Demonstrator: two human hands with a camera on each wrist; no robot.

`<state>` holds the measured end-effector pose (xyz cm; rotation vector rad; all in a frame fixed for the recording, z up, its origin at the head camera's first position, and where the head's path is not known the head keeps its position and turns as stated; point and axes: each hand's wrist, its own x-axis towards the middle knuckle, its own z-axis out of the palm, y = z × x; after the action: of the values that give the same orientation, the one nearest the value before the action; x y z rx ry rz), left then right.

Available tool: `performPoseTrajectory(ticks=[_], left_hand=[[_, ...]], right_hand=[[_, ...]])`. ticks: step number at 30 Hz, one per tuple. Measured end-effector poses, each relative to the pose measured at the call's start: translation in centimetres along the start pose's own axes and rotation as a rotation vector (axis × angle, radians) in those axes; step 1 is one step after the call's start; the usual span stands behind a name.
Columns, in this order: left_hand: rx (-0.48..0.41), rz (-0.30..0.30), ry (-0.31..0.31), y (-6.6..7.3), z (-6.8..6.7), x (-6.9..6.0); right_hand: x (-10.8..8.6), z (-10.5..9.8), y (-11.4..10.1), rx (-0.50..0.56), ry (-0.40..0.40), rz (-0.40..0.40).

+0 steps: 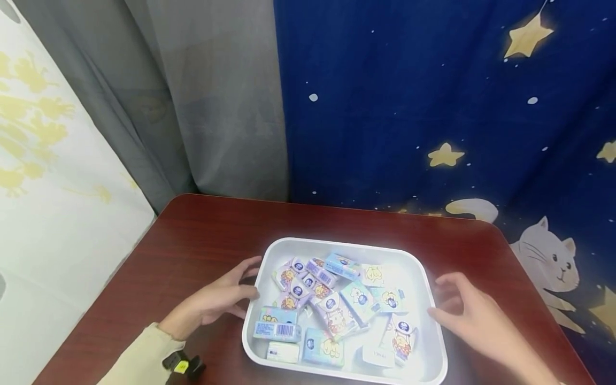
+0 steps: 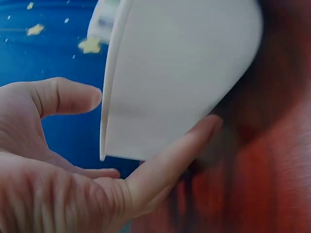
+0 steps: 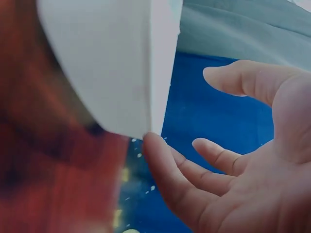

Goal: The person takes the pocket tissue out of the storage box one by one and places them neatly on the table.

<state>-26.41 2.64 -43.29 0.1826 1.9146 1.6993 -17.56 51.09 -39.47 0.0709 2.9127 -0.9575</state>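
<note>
A white plastic tray (image 1: 346, 377) stands on the table between both hands, with several small tissue packs lying jumbled inside. Some packs are purple, like the purple tissue pack (image 1: 335, 315); others are blue, like the blue tissue pack (image 1: 323, 347). My left hand (image 1: 216, 298) is at the tray's left side. In the left wrist view its thumb (image 2: 80, 97) meets the rim, and one extended finger (image 2: 167, 160) reaches along the tray's lower edge. My right hand (image 1: 469, 315) is beside the right rim, fingers loosely bent. In the right wrist view one fingertip (image 3: 153, 141) meets the tray's corner, the thumb apart.
The dark red wooden table (image 1: 226, 224) extends around the tray. Behind it hang a grey curtain (image 1: 231, 107) and a blue curtain (image 1: 366, 133) with stars and a cat. A white patterned cloth (image 1: 62, 176) hangs at the left.
</note>
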Motion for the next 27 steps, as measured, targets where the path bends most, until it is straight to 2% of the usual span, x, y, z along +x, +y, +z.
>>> performPoseTrajectory(ticks=[5,12,19,27], left_hand=[[0.055,-0.001,0.004,0.8,-0.4,2.1],[0.218,0.023,-0.022,1.3,-1.0,4.4],[0.269,0.054,-0.019,1.2,-1.3,4.5],[0.282,0.086,0.002,1.5,-0.7,4.6]], right_hand=[[2.1,-0.3,-2.1,-0.003,0.052,-0.100],[5.5,0.3,-4.8,0.010,-0.018,-0.234],[8.9,1.9,-7.3,0.013,-0.134,-0.335],[10.4,3.1,-9.0,-0.026,-0.201,-0.373]])
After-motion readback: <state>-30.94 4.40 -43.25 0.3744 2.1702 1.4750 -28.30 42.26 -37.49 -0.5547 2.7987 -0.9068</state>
